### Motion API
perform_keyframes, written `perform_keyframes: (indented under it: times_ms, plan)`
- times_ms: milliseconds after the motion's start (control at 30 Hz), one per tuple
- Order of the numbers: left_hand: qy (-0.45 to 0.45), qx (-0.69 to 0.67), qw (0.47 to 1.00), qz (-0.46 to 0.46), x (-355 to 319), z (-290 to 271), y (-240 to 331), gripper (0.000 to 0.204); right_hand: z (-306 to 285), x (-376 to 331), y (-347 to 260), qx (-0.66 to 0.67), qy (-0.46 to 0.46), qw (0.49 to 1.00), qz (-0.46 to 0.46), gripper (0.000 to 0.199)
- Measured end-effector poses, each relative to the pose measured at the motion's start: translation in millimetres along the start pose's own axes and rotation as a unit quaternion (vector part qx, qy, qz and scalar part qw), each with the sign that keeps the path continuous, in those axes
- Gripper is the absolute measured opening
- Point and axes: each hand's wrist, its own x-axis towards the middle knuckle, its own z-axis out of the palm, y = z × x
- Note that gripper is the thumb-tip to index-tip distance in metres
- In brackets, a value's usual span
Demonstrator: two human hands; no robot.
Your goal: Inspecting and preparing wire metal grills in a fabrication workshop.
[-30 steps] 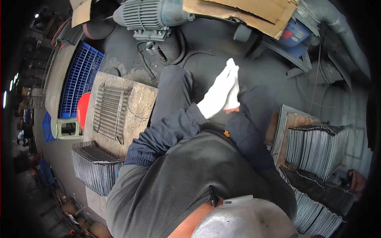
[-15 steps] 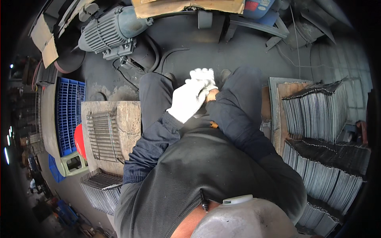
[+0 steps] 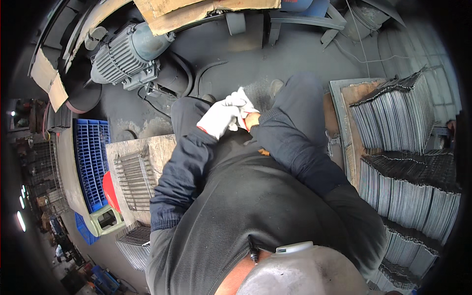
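Note:
Both my hands wear white knit gloves and meet in front of my lap. My left hand [image 3: 217, 119] reaches across, its fingers closed on the white glove [image 3: 249, 104] of the other hand near the cuff. Inside that glove is my right hand [image 3: 244, 97], with a strip of bare wrist [image 3: 252, 119] between cuff and dark sleeve. Bright glare and the overlapping gloves hide how the right fingers are bent. A bit of red trim shows at the glove edges.
Wire racks [image 3: 132, 179] lie on a board at left, near a blue plastic crate [image 3: 92, 164] and a green stool [image 3: 105, 220]. Tall stacks of wire grids [image 3: 393, 118] stand at right. A grey motor [image 3: 123, 59] and cardboard [image 3: 182, 15] are ahead.
Both hands have shifted slightly left and lower. The right fingers, which showed stretched beyond the left hand, now look bunched. The whole view has tilted a little.

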Motion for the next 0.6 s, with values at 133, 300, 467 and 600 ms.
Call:
perform_keyframes:
  times_ms: [133, 300, 467, 600]
  plan:
    - [0.001, 0.037, 0.999, -0.024, 3, -2, -3, 0.024, -2, 8, -10, 0.016, 0.012, 1.0, 0.016, 0.041]
    - [-0.019, 0.198, 0.98, -0.003, 0, 9, 10, 0.02, -1, 20, -1, 0.037, 0.026, 0.998, 0.05, 0.042]
    - [-0.061, 0.42, 0.894, 0.147, 11, -11, 10, 0.028, -7, 41, -5, 0.055, 0.04, 0.995, 0.069, 0.042]
    - [0.023, 0.683, 0.656, 0.319, 17, 18, 21, 0.032, -4, 49, -2, 0.067, 0.046, 0.992, 0.097, 0.043]
